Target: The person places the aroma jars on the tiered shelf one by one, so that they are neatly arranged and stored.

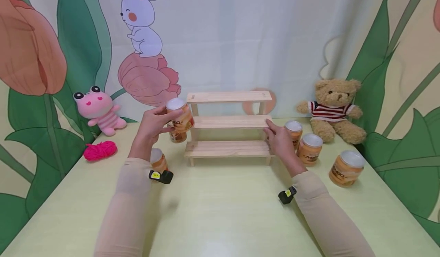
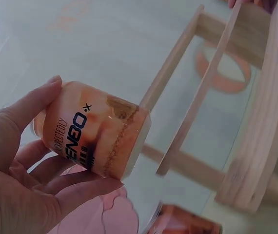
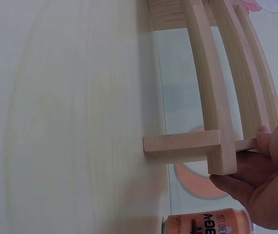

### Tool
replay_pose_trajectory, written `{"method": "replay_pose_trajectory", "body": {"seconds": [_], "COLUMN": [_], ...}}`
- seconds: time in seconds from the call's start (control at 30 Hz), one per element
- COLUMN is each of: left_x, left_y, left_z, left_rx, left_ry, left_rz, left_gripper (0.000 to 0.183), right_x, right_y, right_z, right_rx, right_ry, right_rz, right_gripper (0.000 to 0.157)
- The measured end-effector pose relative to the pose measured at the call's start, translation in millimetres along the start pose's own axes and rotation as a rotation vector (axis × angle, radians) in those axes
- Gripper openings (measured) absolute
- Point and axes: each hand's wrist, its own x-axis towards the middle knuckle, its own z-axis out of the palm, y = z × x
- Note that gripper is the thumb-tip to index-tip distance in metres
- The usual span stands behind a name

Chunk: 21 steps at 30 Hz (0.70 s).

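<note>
My left hand (image 1: 149, 125) grips an orange printed can (image 1: 184, 118) with a pale lid, thumb on one side and fingers on the other. It is raised at the left end of a three-tier wooden shelf (image 1: 228, 122), and overlaps another can (image 1: 178, 136) standing behind it. In the left wrist view the lettering on the held can (image 2: 92, 131) faces the camera. At the shelf's right end, my right hand (image 1: 282, 141) holds the side frame, with the thumb (image 3: 264, 139) by the middle tier and fingers around the end. No cans stand on the tiers.
One more can (image 1: 159, 160) stands beside my left wrist. To the right are several cans, among them a front one (image 1: 346, 169). A teddy bear (image 1: 333, 110) sits back right; a pink frog toy (image 1: 99, 110) and pink yarn (image 1: 100, 151) lie left. A printed curtain (image 1: 220, 39) hangs behind.
</note>
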Motion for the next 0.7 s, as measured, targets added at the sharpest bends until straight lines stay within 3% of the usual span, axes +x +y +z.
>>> {"method": "replay_pose_trajectory", "body": {"seconds": [0.2,0.37,0.7], "left_x": [10.3,22.5,36.2], "left_y": [10.9,25.4,41.3], "left_z": [27.2,49.9,49.4], "left_rx": [-0.050,-0.028,-0.014], "left_ry": [-0.011,-0.028,0.032], "left_rz": [-0.001,0.006,-0.015], "left_gripper": [0.061,0.064,0.066], "right_x": [0.5,-1.2,1.1], "right_y": [-2.3,2.5,0.6], "right_z": [1.1,-5.9,2.1], "right_rx": [-0.013,-0.029,-0.020], "right_ry": [0.013,0.044,0.018], "right_rz": [-0.012,-0.027,-0.033], "right_gripper": [0.041,0.040,0.040]}}
